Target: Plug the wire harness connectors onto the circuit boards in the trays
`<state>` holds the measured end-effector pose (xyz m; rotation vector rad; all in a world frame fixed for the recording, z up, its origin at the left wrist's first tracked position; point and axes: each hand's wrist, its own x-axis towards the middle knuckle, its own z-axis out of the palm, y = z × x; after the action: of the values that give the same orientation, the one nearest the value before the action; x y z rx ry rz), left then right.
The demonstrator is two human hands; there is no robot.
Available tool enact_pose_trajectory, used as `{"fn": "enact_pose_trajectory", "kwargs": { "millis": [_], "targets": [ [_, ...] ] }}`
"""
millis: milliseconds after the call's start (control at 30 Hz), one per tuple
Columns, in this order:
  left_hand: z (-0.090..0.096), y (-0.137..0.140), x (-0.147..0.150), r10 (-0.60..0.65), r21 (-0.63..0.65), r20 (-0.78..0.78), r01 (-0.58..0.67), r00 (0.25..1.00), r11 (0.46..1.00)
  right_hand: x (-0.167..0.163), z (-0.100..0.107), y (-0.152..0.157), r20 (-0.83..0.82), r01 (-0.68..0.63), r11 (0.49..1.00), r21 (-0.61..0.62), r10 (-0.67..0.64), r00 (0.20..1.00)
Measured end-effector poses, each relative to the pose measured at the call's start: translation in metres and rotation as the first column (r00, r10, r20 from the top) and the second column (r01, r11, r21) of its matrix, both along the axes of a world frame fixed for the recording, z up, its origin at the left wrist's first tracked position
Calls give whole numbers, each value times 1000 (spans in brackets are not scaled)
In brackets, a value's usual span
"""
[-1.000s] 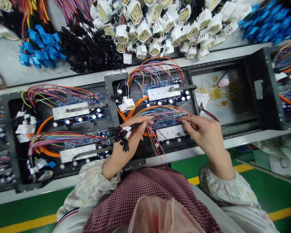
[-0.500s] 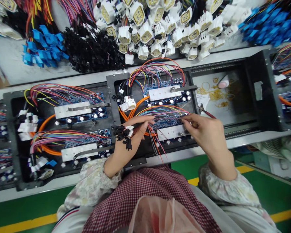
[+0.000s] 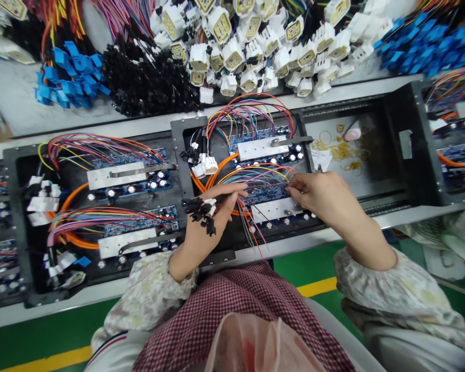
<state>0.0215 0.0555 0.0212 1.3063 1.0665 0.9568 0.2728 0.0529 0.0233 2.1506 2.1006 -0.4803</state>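
Note:
My left hand [image 3: 213,209] is closed around a bundle of thin coloured wires [image 3: 256,235], whose loose ends hang over the near edge of the tray. Small black connectors [image 3: 201,209] lie across the back of that hand. My right hand [image 3: 313,191] has its fingers pinched at the right end of the blue circuit board [image 3: 265,194]; whatever lies between the fingertips is too small to make out. Along the board's near side runs a pale metal bar [image 3: 273,210]. More wires arch from its far edge toward the left.
A second wired board [image 3: 263,137] sits behind, in the same black tray [image 3: 186,160]. Another tray [image 3: 13,175] stands to the left. Yellow rubber bands [image 3: 344,150] lie at right. White connectors [image 3: 232,51], black ones [image 3: 147,77] and blue ones [image 3: 67,72] pile up behind.
My right hand has shifted slightly left and up along the board, its forearm swinging outward to the right. My left hand has stayed nearly still around the wires.

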Motion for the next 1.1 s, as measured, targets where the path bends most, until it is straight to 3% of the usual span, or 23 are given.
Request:
{"fn": "enact_pose_trajectory", "kwargs": {
  "millis": [267,533,833,1100],
  "targets": [
    [-2,0,0,-1,-1,13,1,1000,1000,13,-4,2,-206,1,1000,-24,-6,978],
    [2,0,0,4,-41,11,-4,1000,999,16,-5,8,-92,-50,999,0,50,995],
    [-1,1,0,-8,2,11,8,1000,1000,24,-17,6,-168,-87,996,32,91,982],
    [0,1,0,-6,7,-22,7,1000,1000,26,-14,9,-259,-113,994,5,110,960]
  ]
}}
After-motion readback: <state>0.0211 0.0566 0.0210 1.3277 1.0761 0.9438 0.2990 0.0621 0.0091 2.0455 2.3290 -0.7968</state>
